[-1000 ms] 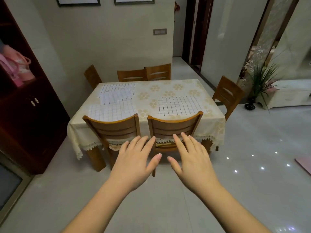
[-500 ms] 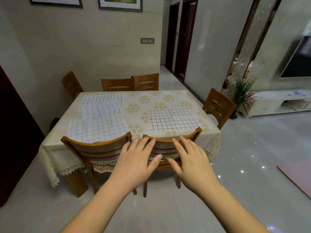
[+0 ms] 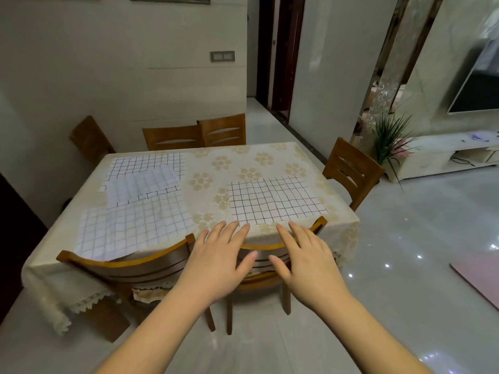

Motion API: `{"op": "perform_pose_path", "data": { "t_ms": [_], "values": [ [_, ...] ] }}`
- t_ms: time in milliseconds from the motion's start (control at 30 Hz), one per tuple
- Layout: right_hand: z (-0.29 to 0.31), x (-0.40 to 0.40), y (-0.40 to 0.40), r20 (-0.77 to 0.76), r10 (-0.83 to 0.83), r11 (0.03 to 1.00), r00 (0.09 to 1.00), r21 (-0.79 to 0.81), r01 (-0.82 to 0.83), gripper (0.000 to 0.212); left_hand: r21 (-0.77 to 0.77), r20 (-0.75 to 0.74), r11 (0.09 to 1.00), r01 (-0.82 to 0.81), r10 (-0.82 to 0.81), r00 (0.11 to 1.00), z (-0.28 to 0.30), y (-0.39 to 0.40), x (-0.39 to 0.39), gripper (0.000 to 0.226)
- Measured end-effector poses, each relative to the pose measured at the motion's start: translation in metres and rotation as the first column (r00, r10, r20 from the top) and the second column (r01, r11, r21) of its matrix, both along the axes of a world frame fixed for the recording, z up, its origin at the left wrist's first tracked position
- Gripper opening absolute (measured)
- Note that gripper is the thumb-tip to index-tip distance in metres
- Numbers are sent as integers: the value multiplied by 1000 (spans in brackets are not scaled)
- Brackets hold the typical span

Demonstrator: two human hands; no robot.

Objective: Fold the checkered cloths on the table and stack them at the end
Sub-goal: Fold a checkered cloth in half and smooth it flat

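A table (image 3: 243,163) under a cream flowered tablecloth carries several flat checkered cloths. A black-lined white cloth (image 3: 272,199) lies at the near right. A pale blue-lined cloth (image 3: 132,230) lies at the near left, a smaller pale one (image 3: 143,184) overlaps it, and a dark-lined one (image 3: 145,163) lies at the far left. My left hand (image 3: 218,261) and my right hand (image 3: 305,261) are stretched forward side by side, fingers spread and straight, holding nothing. Their fingertips reach toward the near edge of the black-lined cloth, above a chair back.
Two wooden chairs (image 3: 127,268) (image 3: 270,252) are pushed in at the near side between me and the table. More chairs stand at the far side (image 3: 194,134), the far-left corner (image 3: 90,139) and the right (image 3: 351,171). A potted plant (image 3: 391,141) and a low white cabinet (image 3: 445,155) stand to the right.
The view has come closer to the table and swung right. Both hands stay outstretched and flat, now reaching over the near right chair toward the black-lined cloth.
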State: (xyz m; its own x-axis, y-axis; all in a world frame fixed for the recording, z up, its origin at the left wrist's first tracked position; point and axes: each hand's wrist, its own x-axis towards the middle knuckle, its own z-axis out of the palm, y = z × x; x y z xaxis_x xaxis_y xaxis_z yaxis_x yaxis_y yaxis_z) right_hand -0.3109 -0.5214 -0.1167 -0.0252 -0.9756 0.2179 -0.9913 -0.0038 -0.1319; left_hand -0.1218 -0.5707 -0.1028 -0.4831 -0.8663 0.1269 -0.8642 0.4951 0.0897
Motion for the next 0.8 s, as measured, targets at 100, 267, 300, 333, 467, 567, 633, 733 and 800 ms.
{"op": "perform_pose_path", "data": {
  "t_ms": [100,267,300,333,467,567,633,733,800],
  "values": [
    [-7,-17,-40,22,7,1000,1000,25,-7,70,26,23,1000,-9,9,1000,-7,-41,-20,87],
    [-12,-50,-100,49,3,997,999,74,-6,65,45,50,999,-5,2,999,-14,-108,-59,87],
    [-13,-58,-111,45,-1,997,999,81,-2,64,43,57,999,0,-2,998,-16,-119,-65,86],
    [-15,-66,-121,36,-5,996,999,86,1,64,40,61,999,5,-8,998,-18,-130,-71,85],
    [-27,-81,-157,71,17,990,997,140,-27,70,16,97,1000,0,-1,995,-28,-168,-85,80],
    [-37,-83,-176,102,7,986,995,167,-24,72,24,101,1000,-4,2,995,-40,-195,-89,78],
    [-41,-83,-190,128,25,985,991,165,-46,75,40,93,999,13,-16,995,-46,-214,-92,78],
    [-49,-85,-214,141,37,968,989,243,-71,70,65,103,996,56,-63,993,-56,-244,-95,80],
    [-54,-82,-231,138,17,970,990,238,-50,69,79,102,993,82,-90,991,-63,-265,-94,82]
  ]
}}
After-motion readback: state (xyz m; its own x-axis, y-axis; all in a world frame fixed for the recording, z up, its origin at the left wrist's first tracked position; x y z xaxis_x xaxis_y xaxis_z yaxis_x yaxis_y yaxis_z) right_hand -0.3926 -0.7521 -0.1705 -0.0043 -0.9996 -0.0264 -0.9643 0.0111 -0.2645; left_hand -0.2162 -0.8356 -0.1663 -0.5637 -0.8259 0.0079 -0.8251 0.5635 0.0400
